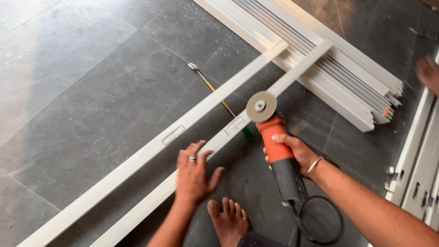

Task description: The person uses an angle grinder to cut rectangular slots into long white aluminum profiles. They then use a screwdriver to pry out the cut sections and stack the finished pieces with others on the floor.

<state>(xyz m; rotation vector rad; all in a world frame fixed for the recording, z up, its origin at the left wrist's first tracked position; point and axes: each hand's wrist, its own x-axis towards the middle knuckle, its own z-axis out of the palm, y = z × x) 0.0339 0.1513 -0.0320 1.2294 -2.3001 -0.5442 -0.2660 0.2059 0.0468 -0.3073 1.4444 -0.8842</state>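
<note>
R hand [292, 153] wraps fingers round orange grinder [279, 151], disc [261, 106] at 12 o'clock over marked white bar [219, 137]; L hand [194, 174], fingers spread, should press bar steady w/ bare foot [228, 219] kept back.

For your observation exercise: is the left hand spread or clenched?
Spread: the left hand lies palm-down, fingers splayed, on the white bar.
</note>
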